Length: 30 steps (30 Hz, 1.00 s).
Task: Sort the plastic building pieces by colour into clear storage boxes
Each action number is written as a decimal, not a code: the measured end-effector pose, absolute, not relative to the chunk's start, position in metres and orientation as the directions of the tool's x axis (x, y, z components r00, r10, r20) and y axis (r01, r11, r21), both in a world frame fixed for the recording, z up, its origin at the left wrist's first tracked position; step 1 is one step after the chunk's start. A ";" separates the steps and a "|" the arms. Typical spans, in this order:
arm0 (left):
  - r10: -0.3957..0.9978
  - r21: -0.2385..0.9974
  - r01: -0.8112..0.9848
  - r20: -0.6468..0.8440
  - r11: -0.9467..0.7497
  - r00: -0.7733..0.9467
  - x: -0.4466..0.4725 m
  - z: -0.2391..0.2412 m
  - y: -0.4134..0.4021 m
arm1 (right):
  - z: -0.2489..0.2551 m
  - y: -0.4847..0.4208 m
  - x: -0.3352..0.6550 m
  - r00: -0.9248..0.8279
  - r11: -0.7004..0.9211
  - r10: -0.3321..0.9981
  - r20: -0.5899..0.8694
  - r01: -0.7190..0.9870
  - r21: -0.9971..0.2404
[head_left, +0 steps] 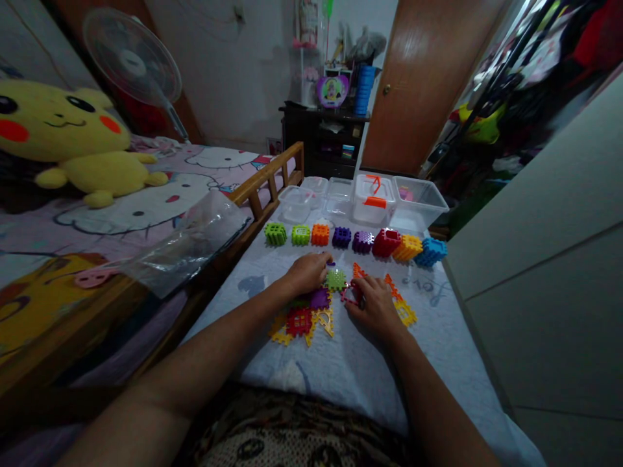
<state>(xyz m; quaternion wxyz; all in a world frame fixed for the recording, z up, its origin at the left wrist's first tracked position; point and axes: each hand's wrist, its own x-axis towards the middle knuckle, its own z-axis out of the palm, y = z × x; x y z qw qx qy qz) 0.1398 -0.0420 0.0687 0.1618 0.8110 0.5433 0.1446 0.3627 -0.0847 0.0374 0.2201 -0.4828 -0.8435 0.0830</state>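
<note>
My left hand (309, 272) is closed at the left edge of a light green interlocking tile (336, 280), its thumb hidden from view. A pink frame-like tile (349, 294) is pinched in my right hand (376, 303), close against the green tile's lower right corner. By my left fingertips a bit of a small purple piece (331, 263) shows. Below my left wrist lie a purple tile (320, 298), a red tile (298, 322) and a yellow tile with an opening (324, 320). Orange pieces (359, 270) and a yellow square tile (405, 312) lie around my right hand.
Behind my hands runs a row of stacked tiles by colour, among them green (276, 234), red (387, 243) and blue (431, 251). Clear plastic bins (418, 194) and a lidded box (374, 198) stand at the table's far end. A wooden bed rail (263, 178) borders the left.
</note>
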 end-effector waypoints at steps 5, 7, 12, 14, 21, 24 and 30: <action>0.900 0.275 0.858 0.171 -0.434 0.401 0.126 0.077 -0.062 | 0.039 -0.086 0.363 -0.433 0.501 0.864 0.257 0.793 -0.347; 0.883 0.317 0.824 0.147 -0.469 0.446 0.114 0.084 -0.076 | 0.041 -0.087 0.362 -0.427 0.489 0.871 0.243 0.803 -0.341; 0.829 0.360 0.766 0.040 -0.532 0.558 0.093 0.089 -0.106 | 0.043 -0.088 0.360 -0.426 0.494 0.867 0.258 0.802 -0.337; 0.827 0.331 0.778 0.016 -0.534 0.561 0.093 0.086 -0.112 | 0.042 -0.088 0.360 -0.420 0.499 0.863 0.281 0.796 -0.344; 0.840 0.257 0.812 0.000 -0.525 0.543 0.107 0.084 -0.110 | 0.038 -0.087 0.363 -0.428 0.509 0.858 0.284 0.781 -0.361; 0.835 0.243 0.809 0.010 -0.536 0.550 0.109 0.082 -0.108 | 0.038 -0.087 0.363 -0.441 0.521 0.851 0.284 0.774 -0.360; 0.802 0.299 0.758 0.043 -0.579 0.596 0.108 0.068 -0.103 | 0.039 -0.087 0.365 -0.447 0.529 0.846 0.290 0.767 -0.364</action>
